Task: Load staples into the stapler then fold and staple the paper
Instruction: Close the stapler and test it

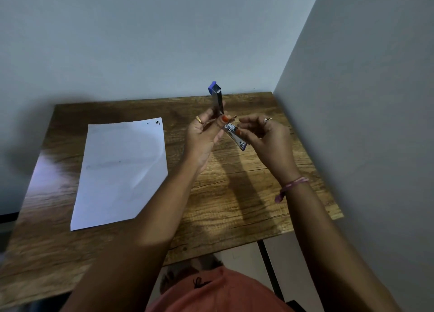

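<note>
1. The left hand (203, 135) covered the hinge of the stapler (231, 128).
2. Staples in its channel were too small to tell.
3. The table (246, 194) was cut off at the lower left, blurred there.

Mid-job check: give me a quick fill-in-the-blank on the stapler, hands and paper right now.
1. The stapler is hinged ____, its blue-tipped top arm pointing up.
2. The left hand holds the ____.
3. The paper lies ____ on the table, untouched.
4. The right hand works at the stapler's ____ half.

Missing words: open; stapler; flat; lower
</note>
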Tool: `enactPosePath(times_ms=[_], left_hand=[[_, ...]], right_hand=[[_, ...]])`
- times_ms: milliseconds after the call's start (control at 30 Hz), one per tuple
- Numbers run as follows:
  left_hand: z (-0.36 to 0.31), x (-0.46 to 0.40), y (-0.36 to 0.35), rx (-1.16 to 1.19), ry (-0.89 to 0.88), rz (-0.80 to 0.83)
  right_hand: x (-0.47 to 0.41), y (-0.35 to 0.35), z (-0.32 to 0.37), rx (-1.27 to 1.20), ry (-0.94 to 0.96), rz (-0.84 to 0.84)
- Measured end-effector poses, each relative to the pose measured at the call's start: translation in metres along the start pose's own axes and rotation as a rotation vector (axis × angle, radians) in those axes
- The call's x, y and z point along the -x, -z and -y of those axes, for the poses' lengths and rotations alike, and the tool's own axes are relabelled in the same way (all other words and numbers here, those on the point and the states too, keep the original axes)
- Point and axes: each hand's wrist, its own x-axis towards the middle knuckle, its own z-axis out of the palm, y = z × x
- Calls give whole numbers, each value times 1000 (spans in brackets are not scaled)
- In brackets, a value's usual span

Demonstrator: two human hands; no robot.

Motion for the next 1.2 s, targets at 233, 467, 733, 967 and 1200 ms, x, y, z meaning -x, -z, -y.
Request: enactPosePath(times_ms=[233, 467, 733, 967, 1200], left_hand=[[-1, 2, -2, -39, -20, -4], [3, 2, -1, -10, -13, -2], [8, 0, 5, 12, 13, 13], [13, 3, 12, 40, 35, -2], [17, 5, 14, 79, 58, -8]], right_hand=[[1, -4, 4, 32, 28, -60], [-5, 1, 6, 43, -2, 24], [-15, 1, 9, 138, -46, 115], [-20, 0, 9, 148, -99, 195], [-19, 1, 5, 204, -10, 279]])
